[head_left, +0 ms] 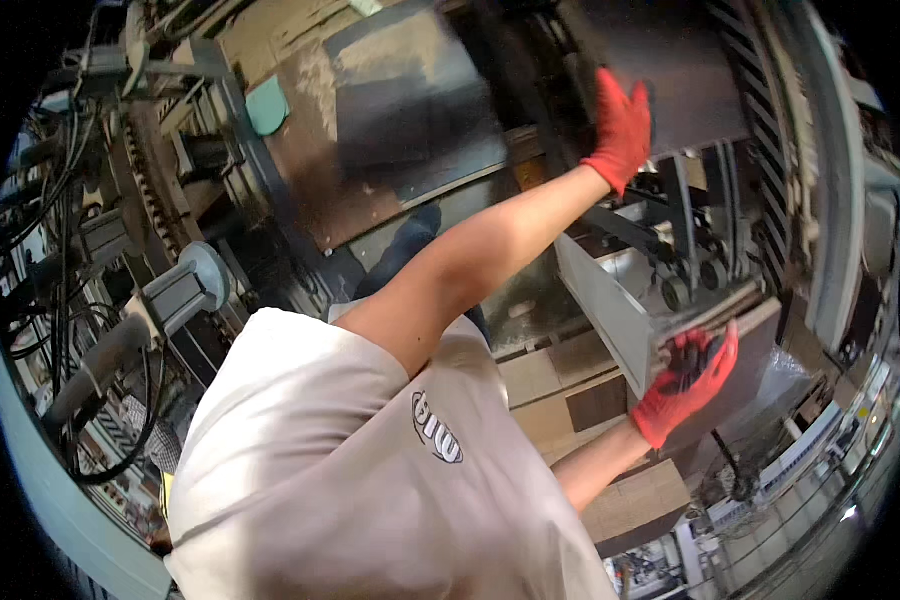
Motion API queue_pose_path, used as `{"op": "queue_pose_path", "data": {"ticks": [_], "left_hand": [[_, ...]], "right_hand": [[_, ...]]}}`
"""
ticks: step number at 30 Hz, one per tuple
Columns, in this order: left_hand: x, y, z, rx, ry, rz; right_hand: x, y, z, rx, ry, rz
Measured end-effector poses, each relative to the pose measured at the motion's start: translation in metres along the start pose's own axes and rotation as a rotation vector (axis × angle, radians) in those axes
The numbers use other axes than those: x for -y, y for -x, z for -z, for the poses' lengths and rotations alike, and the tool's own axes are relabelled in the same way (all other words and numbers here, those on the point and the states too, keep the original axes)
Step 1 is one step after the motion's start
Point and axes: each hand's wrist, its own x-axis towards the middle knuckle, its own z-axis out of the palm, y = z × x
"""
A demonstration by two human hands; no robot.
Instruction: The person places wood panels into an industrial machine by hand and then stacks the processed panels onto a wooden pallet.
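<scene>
My left hand, in a red glove, reaches far forward with its fingers stretched out and apart. It is at the left edge of a dark brown panel; whether it touches the panel I cannot make out. My right hand, in a red glove with a dark palm, is nearer to me on the right. Its fingers are apart and loosely bent, with nothing visible in them. Right beside it is the pale edge of a brown board. A light grey plate stands tilted to its left.
A large brown sheet with a dark, shiny patch lies on the far left. Cardboard pieces are below my right forearm. Machine frames and cables crowd the left. Small wheels sit under the dark panel. A long metal rail runs along the right.
</scene>
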Motion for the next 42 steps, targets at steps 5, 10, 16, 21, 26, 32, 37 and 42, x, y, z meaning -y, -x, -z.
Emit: {"op": "queue_pose_path", "data": {"ticks": [5, 10, 16, 21, 26, 32, 37, 42], "left_hand": [[0.114, -0.036, 0.1, 0.183, -0.096, -0.05], [0.298, -0.106, 0.318, -0.11, -0.667, 0.231], [0.373, -0.183, 0.522, -0.159, -1.173, 0.518], [0.384, -0.224, 0.539, -0.191, -1.203, 0.567], [0.361, -0.202, 0.527, -0.127, -0.747, 0.56], [0.314, -0.133, 0.482, -0.187, -0.424, 0.384], [0.233, -0.076, 0.429, -0.245, 0.023, 0.562], [0.146, -0.01, 0.401, -0.009, -0.113, 0.211]], "right_hand": [[-0.042, -0.064, -0.12, 0.338, 0.015, -0.332], [-0.076, -0.109, -0.166, 0.293, 0.177, -0.166], [-0.073, -0.118, -0.172, 0.246, 1.025, 0.285], [-0.063, -0.129, -0.175, 0.374, 1.012, 0.269], [-0.069, -0.125, -0.181, 0.391, 1.485, 0.73], [-0.077, -0.127, -0.167, 0.319, 1.556, 0.881], [-0.096, -0.118, -0.159, 0.338, 0.675, 0.368], [-0.09, -0.125, -0.186, 0.159, 0.386, 0.323]]}}
